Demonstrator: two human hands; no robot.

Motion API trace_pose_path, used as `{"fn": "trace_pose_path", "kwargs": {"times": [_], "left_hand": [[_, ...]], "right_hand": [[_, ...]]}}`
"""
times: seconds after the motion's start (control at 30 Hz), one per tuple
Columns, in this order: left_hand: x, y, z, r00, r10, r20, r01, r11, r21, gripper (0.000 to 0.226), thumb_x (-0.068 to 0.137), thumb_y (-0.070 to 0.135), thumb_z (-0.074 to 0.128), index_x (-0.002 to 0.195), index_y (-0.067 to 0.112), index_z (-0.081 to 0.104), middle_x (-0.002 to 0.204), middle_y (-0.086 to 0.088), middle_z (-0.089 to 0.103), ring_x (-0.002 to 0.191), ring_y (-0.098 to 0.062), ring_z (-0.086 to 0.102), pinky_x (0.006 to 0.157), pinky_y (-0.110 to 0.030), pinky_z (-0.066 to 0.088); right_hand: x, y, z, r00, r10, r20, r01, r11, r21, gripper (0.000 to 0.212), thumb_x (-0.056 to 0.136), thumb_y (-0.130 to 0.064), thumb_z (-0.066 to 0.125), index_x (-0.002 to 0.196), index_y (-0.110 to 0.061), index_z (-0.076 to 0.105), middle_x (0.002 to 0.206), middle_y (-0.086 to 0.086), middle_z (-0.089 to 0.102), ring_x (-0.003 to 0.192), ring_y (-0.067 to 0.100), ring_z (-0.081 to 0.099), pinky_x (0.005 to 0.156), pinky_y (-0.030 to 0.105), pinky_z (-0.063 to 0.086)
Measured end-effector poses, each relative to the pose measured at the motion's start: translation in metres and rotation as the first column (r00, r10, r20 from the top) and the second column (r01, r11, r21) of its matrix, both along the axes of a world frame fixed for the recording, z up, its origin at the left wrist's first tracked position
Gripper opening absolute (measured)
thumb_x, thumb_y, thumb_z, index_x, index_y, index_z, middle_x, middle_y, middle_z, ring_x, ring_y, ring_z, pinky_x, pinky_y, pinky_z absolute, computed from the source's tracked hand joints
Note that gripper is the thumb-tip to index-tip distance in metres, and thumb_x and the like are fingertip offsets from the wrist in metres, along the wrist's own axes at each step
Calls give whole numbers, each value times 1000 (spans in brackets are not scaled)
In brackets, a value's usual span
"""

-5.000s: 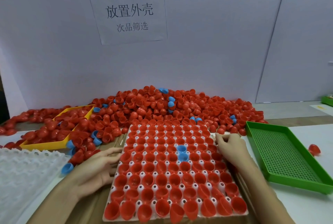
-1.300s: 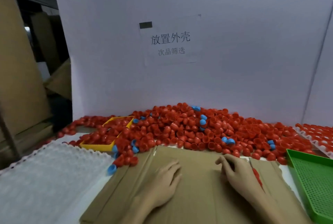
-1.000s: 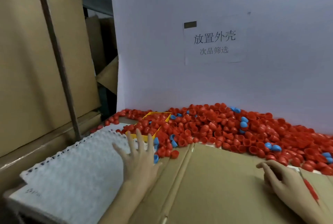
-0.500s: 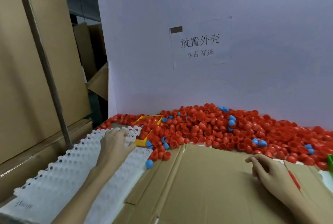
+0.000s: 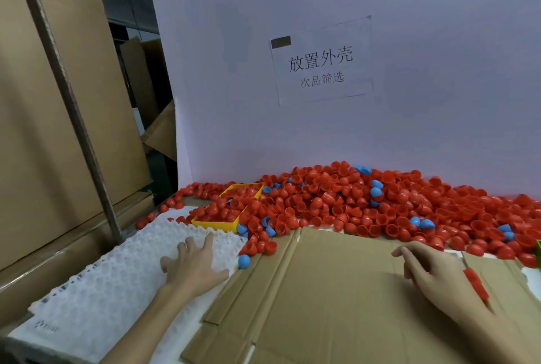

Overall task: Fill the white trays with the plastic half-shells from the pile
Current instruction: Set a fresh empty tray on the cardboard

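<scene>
A stack of empty white trays (image 5: 117, 281) lies at the left of the table. My left hand (image 5: 193, 264) rests flat on its top, near the right edge, with the fingers spread. A large pile of red half-shells (image 5: 366, 205), with a few blue ones mixed in, stretches along the white back wall. My right hand (image 5: 433, 273) hovers low over the brown cardboard sheet (image 5: 336, 305), fingers loosely bent and holding nothing. A slender red object (image 5: 475, 284) lies right beside that hand's outer edge.
A yellow tray (image 5: 228, 217) holding red shells sits behind the white stack. One blue shell (image 5: 244, 261) lies at the cardboard's left edge. A green tray corner (image 5: 538, 249) shows at the far right. Tall cardboard boxes (image 5: 44, 129) stand at the left.
The filled tray seen 5 s ago is gone from the cardboard. My left hand reached onto the white stack, then slid back from its far edge. My right hand stayed put.
</scene>
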State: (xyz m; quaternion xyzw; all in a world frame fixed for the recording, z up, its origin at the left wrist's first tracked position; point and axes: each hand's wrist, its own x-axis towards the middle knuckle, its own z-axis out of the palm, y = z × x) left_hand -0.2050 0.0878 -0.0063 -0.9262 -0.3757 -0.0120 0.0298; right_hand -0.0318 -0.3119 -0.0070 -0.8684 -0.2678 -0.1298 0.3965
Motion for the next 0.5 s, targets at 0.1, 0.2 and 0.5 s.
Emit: {"fn": "trace_pose_path", "kwargs": {"times": [0.1,0.2,0.5], "left_hand": [[-8,9,9,990,-4,140,16,996,-87,104,75,81,63,159,43,14,145,-8,34,135,-28,33,99,-51,34],[-12,12,24,976,-10,216,42,988,-145,104,73,76,72,157,45,21,144,-7,32,135,-29,29,100,-52,32],[6,-65,80,931,-227,286,236,972,2,90,78,57,72,156,49,28,130,0,31,128,-24,30,96,-48,30]], "right_hand": [[-6,5,3,1000,22,-1,-22,999,49,24,101,0,61,89,-15,75,59,6,67,64,8,65,59,18,46],[-8,6,4,1000,17,-12,-17,999,42,24,101,0,61,89,-16,75,59,5,68,63,7,65,61,18,47],[-3,3,0,993,11,-116,2,994,111,25,104,-7,58,91,-20,75,62,4,68,54,10,63,52,25,47]]}}
